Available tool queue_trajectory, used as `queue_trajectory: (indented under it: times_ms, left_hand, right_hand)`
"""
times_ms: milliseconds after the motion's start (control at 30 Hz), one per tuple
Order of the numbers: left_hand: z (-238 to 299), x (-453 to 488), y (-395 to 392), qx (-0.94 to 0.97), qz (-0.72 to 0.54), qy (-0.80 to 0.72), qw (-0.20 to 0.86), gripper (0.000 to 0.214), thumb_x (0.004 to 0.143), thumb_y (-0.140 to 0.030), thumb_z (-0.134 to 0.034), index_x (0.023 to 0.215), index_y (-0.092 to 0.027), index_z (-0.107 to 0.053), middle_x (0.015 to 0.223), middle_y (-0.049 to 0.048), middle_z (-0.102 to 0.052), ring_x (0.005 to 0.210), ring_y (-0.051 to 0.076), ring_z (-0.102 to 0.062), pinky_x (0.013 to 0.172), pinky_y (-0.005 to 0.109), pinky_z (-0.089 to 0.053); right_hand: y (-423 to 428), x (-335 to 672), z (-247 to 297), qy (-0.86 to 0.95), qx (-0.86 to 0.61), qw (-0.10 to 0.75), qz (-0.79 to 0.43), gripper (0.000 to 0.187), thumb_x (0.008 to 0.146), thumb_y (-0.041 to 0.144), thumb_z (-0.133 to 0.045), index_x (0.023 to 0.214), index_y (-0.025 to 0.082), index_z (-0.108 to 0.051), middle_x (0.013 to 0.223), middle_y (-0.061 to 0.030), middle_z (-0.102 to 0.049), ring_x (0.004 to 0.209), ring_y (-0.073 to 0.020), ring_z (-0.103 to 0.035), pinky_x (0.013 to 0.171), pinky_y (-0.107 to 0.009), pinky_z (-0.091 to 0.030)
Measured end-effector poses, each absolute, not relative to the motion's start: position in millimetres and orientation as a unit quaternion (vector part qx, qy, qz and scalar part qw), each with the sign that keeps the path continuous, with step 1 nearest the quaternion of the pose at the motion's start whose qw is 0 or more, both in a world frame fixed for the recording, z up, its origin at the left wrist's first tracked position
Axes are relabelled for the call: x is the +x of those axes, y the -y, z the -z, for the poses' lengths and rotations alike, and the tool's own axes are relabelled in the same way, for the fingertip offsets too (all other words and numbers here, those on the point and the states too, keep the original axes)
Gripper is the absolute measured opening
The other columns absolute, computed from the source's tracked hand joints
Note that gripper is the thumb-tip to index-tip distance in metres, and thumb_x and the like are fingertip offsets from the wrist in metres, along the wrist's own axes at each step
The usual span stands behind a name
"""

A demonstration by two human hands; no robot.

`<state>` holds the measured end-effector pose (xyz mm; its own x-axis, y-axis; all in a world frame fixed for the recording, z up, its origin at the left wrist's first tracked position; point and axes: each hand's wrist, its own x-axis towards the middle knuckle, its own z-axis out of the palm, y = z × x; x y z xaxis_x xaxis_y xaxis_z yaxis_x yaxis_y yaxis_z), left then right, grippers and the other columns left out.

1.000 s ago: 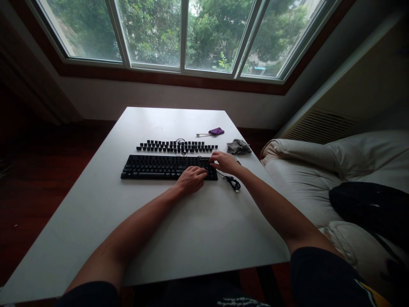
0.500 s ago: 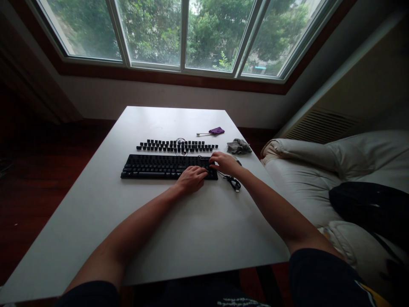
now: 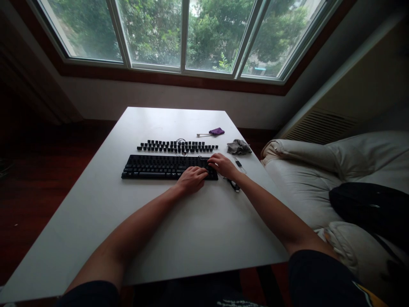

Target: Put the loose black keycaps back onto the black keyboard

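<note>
A black keyboard (image 3: 159, 166) lies across the middle of the white table (image 3: 96, 204). My left hand (image 3: 191, 179) rests on its right part with the fingers curled down onto the keys. My right hand (image 3: 222, 165) is at the keyboard's right end, fingers bent and pressed on the last keys; whether they pinch anything is hidden. Behind the keyboard, rows of loose black keycaps (image 3: 177, 146) are laid out, with a thin wire keycap puller (image 3: 181, 140) among them. The keyboard's coiled cable (image 3: 234, 185) lies under my right wrist.
A purple cloth with a small brush (image 3: 214, 131) and a crumpled grey rag (image 3: 238, 147) lie at the far right of the table. A white cushioned sofa (image 3: 319, 170) with a dark bag (image 3: 370, 209) stands close on the right. Windows are behind.
My right hand has slid slightly toward me and left along the keyboard's right end, uncovering a small item beside the rag. My left hand has stayed put.
</note>
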<state>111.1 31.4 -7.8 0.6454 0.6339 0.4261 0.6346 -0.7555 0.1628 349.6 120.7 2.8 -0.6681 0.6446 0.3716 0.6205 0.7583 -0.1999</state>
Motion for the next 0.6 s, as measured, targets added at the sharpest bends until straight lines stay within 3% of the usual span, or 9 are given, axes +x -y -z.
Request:
queue_trajectory:
  times_ms: [300, 600]
  left_hand:
    - [8, 109, -30, -0.907, 0.234, 0.35, -0.003, 0.036, 0.095, -0.024, -0.051, 0.129, -0.021, -0.064, 0.136, 0.0091, -0.063, 0.121, 0.025, -0.056, 0.104, 0.044, -0.045]
    - [7, 110, -30, -0.907, 0.227, 0.356, -0.007, 0.038, 0.095, -0.025, -0.051, 0.131, -0.022, -0.062, 0.137, 0.0088, -0.061, 0.122, 0.026, -0.056, 0.105, 0.043, -0.044]
  right_hand:
    - [-124, 358, 5, 0.888, -0.363, 0.269, -0.089, 0.021, 0.096, 0.036, -0.061, 0.103, 0.026, -0.078, 0.107, -0.0093, -0.069, 0.104, -0.0265, -0.06, 0.095, -0.046, -0.051]
    - [-114, 350, 0, 0.879, -0.402, 0.241, -0.082, 0.017, 0.093, 0.034, -0.064, 0.102, 0.025, -0.075, 0.108, -0.0097, -0.066, 0.108, -0.0273, -0.056, 0.094, -0.045, -0.051]
